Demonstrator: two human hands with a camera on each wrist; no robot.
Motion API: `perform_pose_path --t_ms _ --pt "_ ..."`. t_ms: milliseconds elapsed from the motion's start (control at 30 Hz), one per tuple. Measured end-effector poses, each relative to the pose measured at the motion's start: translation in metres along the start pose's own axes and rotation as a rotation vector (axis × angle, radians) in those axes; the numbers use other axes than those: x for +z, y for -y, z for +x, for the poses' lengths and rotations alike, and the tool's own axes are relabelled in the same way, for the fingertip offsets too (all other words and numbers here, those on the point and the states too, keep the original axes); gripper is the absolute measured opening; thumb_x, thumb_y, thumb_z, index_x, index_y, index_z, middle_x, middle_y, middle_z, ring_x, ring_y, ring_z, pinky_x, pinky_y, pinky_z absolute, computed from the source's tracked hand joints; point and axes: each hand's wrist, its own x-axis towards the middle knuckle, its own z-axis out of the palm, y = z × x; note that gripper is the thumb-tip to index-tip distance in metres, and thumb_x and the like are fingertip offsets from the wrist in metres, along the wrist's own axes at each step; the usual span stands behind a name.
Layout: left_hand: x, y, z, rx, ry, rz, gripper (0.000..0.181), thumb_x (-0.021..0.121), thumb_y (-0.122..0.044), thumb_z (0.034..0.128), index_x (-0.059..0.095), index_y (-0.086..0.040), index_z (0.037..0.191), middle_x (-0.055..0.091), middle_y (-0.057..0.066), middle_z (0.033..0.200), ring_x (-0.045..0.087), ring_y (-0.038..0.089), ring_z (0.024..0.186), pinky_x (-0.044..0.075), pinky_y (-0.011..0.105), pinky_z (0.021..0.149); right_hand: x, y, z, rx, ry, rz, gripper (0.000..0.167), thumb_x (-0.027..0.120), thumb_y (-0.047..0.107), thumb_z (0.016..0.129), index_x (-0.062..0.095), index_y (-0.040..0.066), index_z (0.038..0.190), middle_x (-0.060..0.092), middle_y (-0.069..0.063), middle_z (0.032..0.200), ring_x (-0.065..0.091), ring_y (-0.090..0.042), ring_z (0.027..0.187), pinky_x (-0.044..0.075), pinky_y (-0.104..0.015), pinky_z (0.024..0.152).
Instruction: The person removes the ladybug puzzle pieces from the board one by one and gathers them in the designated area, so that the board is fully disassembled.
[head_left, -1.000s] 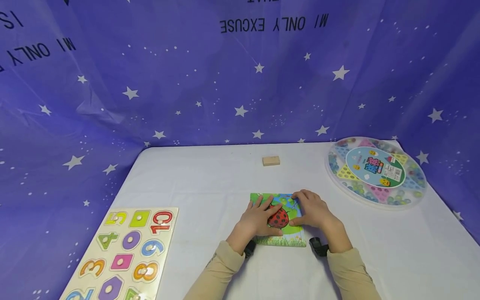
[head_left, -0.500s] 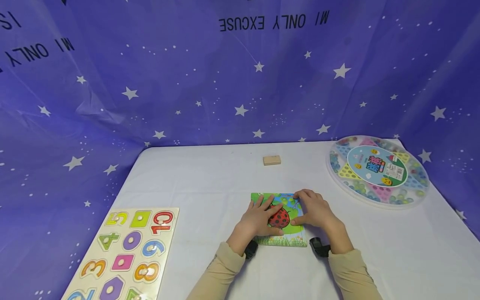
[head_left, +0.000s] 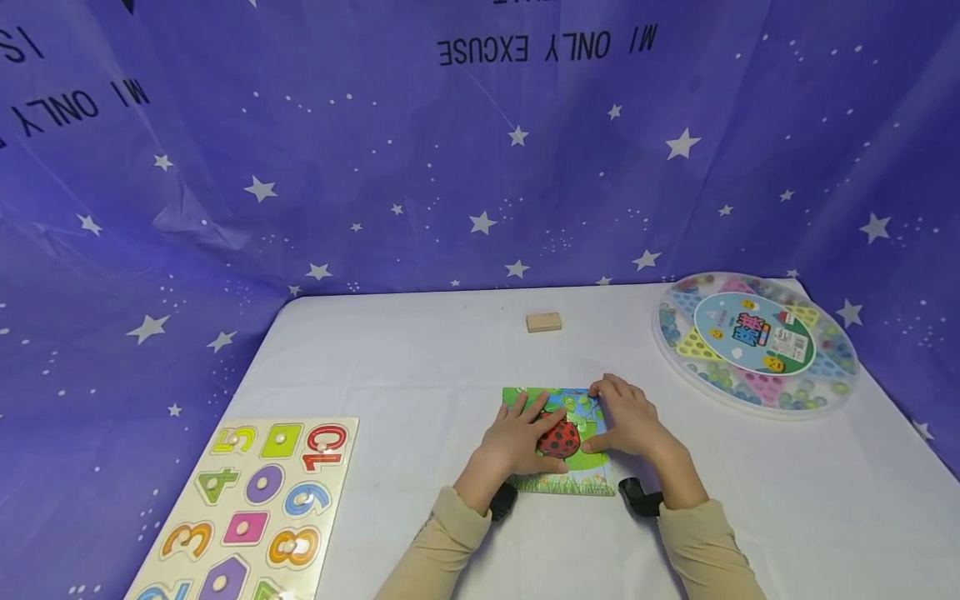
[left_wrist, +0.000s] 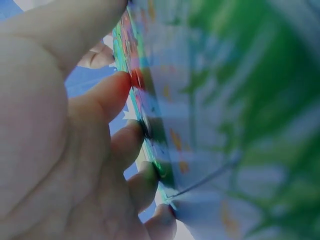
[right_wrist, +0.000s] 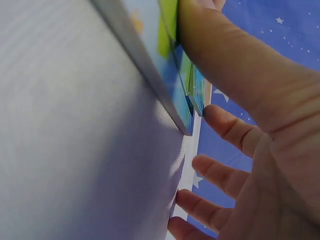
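A square ladybug jigsaw puzzle (head_left: pixel 588 479) lies on the white table, with green, blue and red artwork. My left hand (head_left: pixel 512 437) rests on its left half, fingers spread; in the left wrist view the fingertips (left_wrist: pixel 119 90) touch its surface. At the far right corner, my right hand (head_left: pixel 628 417) holds a puzzle piece (right_wrist: pixel 196 92) between thumb and index finger. That piece sits slightly raised above the rest, as the right wrist view shows. The other right fingers stay off the puzzle, near the table. Part of the picture is hidden under both hands.
A number-and-shape peg board (head_left: pixel 243 500) lies at the left. Farther back is a small wooden block (head_left: pixel 543 322). A round marble game box (head_left: pixel 753 346) occupies the back right. Behind the table hangs a purple star-printed cloth (head_left: pixel 420 167).
The right fingers have risen very slightly at the puzzle's far right corner. My left hand keeps its place on the puzzle.
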Motion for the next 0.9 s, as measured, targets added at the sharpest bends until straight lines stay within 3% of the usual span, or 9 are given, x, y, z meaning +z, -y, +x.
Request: perform_pose_path --t_ms 233,367,700,833,900 --pt "0.0016 -0.0004 0.0009 0.000 0.002 0.033 0.079 0.055 -0.063 0.0759 0.025 -0.034 0.143 0.010 -0.001 0.151 0.007 0.028 0.136 0.014 0.047 0.106 -0.0008 -0.0006 0.0009 0.005 0.033 0.048 0.072 0.085 0.033 0.058 0.047 0.007 0.113 0.042 -0.017 0.104 0.043 -0.033 0.091 0.036 -0.052 0.078" --pt "0.0018 -0.0003 0.0007 0.006 0.005 0.036 0.079 0.055 -0.064 0.0760 0.026 -0.034 0.143 0.010 0.000 0.151 0.006 0.029 0.136 0.014 0.048 0.106 -0.0011 0.0000 0.0018 0.020 0.078 0.129 0.072 0.084 0.027 0.060 0.043 0.004 0.114 0.041 -0.017 0.101 0.046 -0.029 0.087 0.042 -0.051 0.076" --pt "0.0021 -0.0006 0.0002 0.024 0.012 0.022 0.073 0.054 -0.061 0.0779 0.029 -0.036 0.142 0.008 0.004 0.151 0.005 0.033 0.135 0.013 0.053 0.104 0.0009 0.0014 0.0013 -0.002 0.054 0.169 0.072 0.085 0.023 0.059 0.039 0.002 0.111 0.041 -0.017 0.102 0.045 -0.030 0.092 0.040 -0.051 0.081" --pt "0.0028 -0.0024 0.0010 0.028 0.022 0.031 0.066 0.054 -0.059 0.0796 0.030 -0.043 0.139 0.007 0.007 0.151 0.003 0.036 0.135 0.012 0.055 0.103 0.0027 -0.0008 0.0038 -0.022 0.036 0.182 0.069 0.084 0.019 0.061 0.038 0.001 0.109 0.043 -0.016 0.100 0.043 -0.027 0.090 0.040 -0.045 0.078" --pt "0.0037 -0.0037 0.0016 0.029 0.029 0.024 0.062 0.054 -0.057 0.0808 0.031 -0.046 0.137 0.005 0.008 0.151 0.002 0.038 0.134 0.010 0.057 0.103 0.0037 -0.0021 0.0052 -0.037 0.026 0.197 0.066 0.084 0.015 0.062 0.038 0.001 0.107 0.044 -0.013 0.096 0.043 -0.024 0.082 0.039 -0.040 0.072"
